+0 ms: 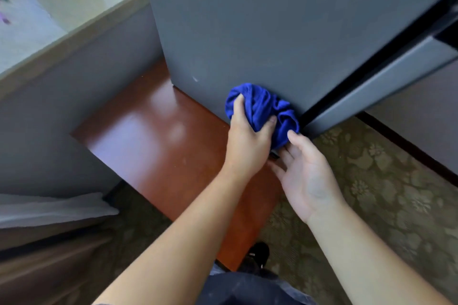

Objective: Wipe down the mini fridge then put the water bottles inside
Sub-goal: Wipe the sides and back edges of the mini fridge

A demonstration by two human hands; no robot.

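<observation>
right hand (307,175): palm up, fingers apart and relaxed, tips touching the cloth's lower edge
left hand (247,141): clamped round one crumpled blue fabric cloth (262,108), pressed to the fridge side, low, near the front corner
surface (148,131): glossy red-brown wood, carries the fridge
fridge: one grey box-shaped mini fridge (272,19), top cut off, inside hidden, door edge blurred
floor: patterned olive carpet (371,180)
far left: window (37,7), blurred

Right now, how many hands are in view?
2. The left hand grips the blue cloth against the mini fridge; the right hand lies open, palm up, just below the cloth.
</observation>
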